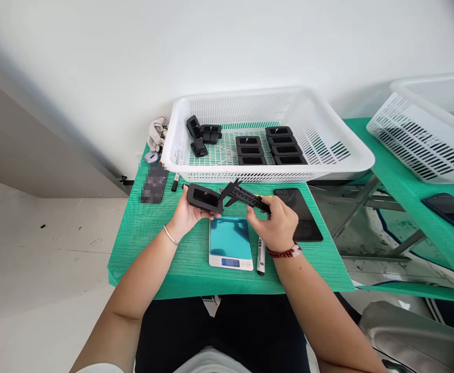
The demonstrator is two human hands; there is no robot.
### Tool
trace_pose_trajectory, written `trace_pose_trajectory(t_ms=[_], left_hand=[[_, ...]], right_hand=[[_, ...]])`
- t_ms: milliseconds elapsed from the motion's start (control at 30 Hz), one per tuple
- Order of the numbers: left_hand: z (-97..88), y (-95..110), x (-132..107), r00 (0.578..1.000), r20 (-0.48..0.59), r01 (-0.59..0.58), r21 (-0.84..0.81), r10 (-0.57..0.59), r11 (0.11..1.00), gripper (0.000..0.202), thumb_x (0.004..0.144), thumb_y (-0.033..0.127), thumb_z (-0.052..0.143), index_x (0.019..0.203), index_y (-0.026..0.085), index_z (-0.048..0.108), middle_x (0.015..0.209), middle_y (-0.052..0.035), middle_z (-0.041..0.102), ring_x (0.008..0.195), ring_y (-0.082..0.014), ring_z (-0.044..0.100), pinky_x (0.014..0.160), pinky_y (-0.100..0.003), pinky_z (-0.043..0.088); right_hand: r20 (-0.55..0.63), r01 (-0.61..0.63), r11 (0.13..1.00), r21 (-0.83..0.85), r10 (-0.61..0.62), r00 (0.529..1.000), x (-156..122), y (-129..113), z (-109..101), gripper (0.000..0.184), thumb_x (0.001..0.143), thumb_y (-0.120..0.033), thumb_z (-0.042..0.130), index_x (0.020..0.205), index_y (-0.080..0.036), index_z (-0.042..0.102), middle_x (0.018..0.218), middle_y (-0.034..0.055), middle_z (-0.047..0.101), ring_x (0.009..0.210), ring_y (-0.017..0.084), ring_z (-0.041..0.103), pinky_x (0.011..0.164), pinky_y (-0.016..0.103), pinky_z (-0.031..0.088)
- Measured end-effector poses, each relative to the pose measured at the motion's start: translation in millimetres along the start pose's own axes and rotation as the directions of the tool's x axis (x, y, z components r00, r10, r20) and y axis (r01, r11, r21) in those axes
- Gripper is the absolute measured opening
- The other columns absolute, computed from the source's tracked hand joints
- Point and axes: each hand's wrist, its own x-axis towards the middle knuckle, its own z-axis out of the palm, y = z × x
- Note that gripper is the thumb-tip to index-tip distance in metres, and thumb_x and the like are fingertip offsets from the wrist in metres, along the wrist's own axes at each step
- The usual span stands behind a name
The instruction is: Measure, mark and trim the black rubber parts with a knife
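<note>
**Black frame and caliper held over a green surface**

The left hand grips the black frame by its left end and underside, the frame's opening facing up. The right hand is closed round the beam of the caliper, whose jaws stand a little apart at the frame's right end; whether both touch it cannot be told. A thin bangle circles the left wrist, a red beaded bracelet the right.

Just below, a scale with a shiny teal plate lies flat, its display toward the person. A white marker lies beside its right edge, and a black tablet lies farther right. To the left are a short marker and a dark, pixelated rectangle.

Beyond the hands sits a white basket. In it, three similar pieces form a middle row, four more line up to their right, and a loose group lies at left. A round grey item and a bunched pale cloth are beside its left end. Another basket stands at far right.
</note>
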Motion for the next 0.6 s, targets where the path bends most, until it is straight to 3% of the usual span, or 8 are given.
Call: trace_pose_trajectory(t_ms=[367, 600], left_hand=[[-2.8, -2.8, 1.6, 0.998, 0.044, 0.050, -0.042, -0.048, 0.998, 0.082, 0.077, 0.081, 0.031, 0.101, 0.010, 0.067, 0.088, -0.0171, 0.074, 0.068, -0.0263, 0.071, 0.051, -0.032, 0.053], [-3.8, -5.9, 1.4, 1.000, -0.024, -0.003, -0.002, 0.002, 1.000, 0.090, 0.070, 0.086, 0.023, 0.100, 0.012, 0.066, 0.087, -0.0156, 0.074, 0.064, -0.0227, 0.071, 0.046, -0.027, 0.051]], right_hand=[[0.028, 0.001, 0.999, 0.036, -0.002, 1.000, -4.2, 4.8, 1.9, 0.018, 0.076, -0.033, 0.065, 0.084, -0.020, 0.055, 0.063, 0.0001, 0.062, 0.054, 0.013, 0.057, 0.051, 0.026, 0.043], [0.072, -0.024, 0.993, 0.115, 0.016, 0.997, -8.9, 8.0, 3.6, 0.022, 0.079, -0.039, 0.067, 0.088, -0.020, 0.061, 0.070, 0.0041, 0.068, 0.064, 0.017, 0.063, 0.058, 0.028, 0.049]])
